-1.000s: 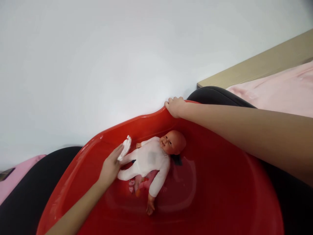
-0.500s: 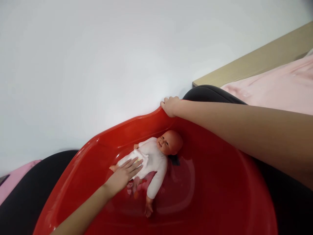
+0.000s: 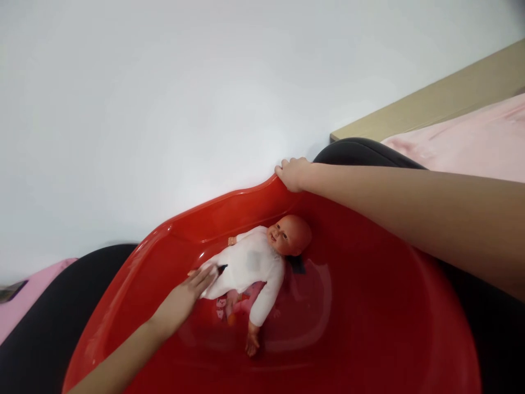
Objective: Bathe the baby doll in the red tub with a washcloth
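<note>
A bald baby doll (image 3: 256,257) in a white long-sleeved suit lies on its back in a red plastic tub (image 3: 369,306), its head toward the upper right. My left hand (image 3: 182,298) lies over the doll's legs with fingers stretched forward. Beneath the fingertips, a small white cloth (image 3: 214,272) is pressed against a leg; most of it is hidden by the hand. My right hand (image 3: 294,174) is wrapped over the tub's far rim, its fingers curled around the edge.
Black-clad legs (image 3: 104,268) flank the tub on both sides. Beyond it is a plain white surface (image 3: 164,109). At the right are a wooden board (image 3: 430,98) and pink fabric (image 3: 471,142). A colourful printed picture (image 3: 233,306) shows beside the doll on the tub floor.
My left hand has slid with the white cloth from the doll's belly down to its legs, uncovering a grey patch on the chest. My right hand keeps its hold; the view has shifted slightly.
</note>
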